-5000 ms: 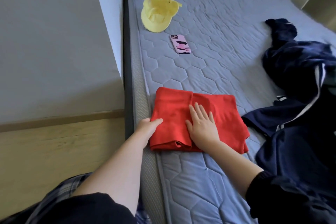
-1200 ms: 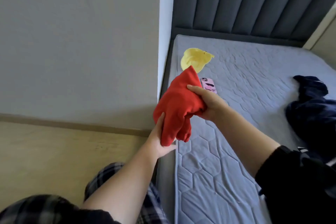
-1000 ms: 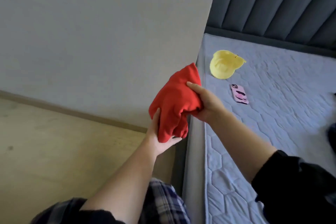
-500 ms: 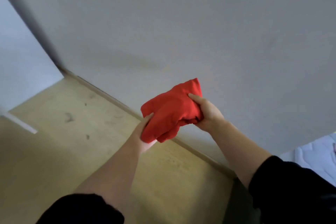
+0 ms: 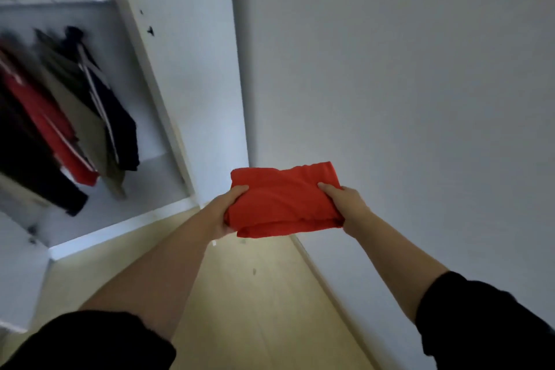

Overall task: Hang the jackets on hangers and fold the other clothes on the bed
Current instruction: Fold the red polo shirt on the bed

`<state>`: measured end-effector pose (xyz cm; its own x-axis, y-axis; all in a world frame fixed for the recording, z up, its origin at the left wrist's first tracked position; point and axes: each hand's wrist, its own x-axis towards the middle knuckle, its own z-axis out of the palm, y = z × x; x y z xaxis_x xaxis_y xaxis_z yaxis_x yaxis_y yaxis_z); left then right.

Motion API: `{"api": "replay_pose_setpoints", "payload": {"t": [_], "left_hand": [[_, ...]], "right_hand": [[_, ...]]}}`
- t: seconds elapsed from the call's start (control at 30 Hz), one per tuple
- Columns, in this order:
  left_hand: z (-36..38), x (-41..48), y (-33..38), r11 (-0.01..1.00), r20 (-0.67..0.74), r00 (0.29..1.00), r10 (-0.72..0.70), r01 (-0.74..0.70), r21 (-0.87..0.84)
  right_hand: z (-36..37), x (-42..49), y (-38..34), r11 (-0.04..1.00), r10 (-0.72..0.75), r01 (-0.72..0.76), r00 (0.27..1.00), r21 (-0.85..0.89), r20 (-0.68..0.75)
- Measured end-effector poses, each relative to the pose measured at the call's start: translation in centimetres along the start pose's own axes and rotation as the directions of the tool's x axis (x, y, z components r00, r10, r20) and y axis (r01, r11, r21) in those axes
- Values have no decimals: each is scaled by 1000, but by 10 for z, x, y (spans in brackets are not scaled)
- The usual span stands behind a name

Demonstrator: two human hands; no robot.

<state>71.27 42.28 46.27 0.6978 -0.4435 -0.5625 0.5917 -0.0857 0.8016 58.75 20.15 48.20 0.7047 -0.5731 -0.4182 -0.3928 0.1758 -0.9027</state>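
A folded red garment (image 5: 282, 200) is held in the air in front of me, flat and roughly level. My left hand (image 5: 226, 209) grips its left edge, thumb on top. My right hand (image 5: 345, 203) grips its right edge the same way. Both arms are stretched forward. The bed is out of view.
An open white wardrobe (image 5: 168, 93) stands ahead on the left, with several jackets (image 5: 75, 117) hanging from a rail, among them red, beige and dark blue ones. A plain grey wall (image 5: 405, 84) fills the right side. Light wooden floor (image 5: 249, 294) lies below.
I have turned away from the bed toward the wardrobe. The red garment, earlier bunched between my hands, is now held flat by its two ends.
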Motion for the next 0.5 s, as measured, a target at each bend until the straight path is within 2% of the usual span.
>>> {"api": "replay_pose_setpoints", "payload": {"t": [0.07,0.17,0.3,0.37,0.5], "left_hand": [[-36,-35,39,999,-39,999,35,-36,-26],[-103,-78,74,990,-90,990,111,-118,-76],[-202,-124,110,959,-163,971,174,-205,-198],[-252,-148,124,953,-202,961,189,-230,-200],[-349,-185,151,935,-173,957,233,-269,-232]], "right_hand": [[38,-14,-39,993,56,-71,987,98,150],[109,-31,-78,991,36,-74,952,114,305],[224,-57,-116,996,-89,72,920,58,381],[282,-74,-132,991,-133,131,904,33,406],[386,-101,-158,981,-186,188,868,41,461]]}}
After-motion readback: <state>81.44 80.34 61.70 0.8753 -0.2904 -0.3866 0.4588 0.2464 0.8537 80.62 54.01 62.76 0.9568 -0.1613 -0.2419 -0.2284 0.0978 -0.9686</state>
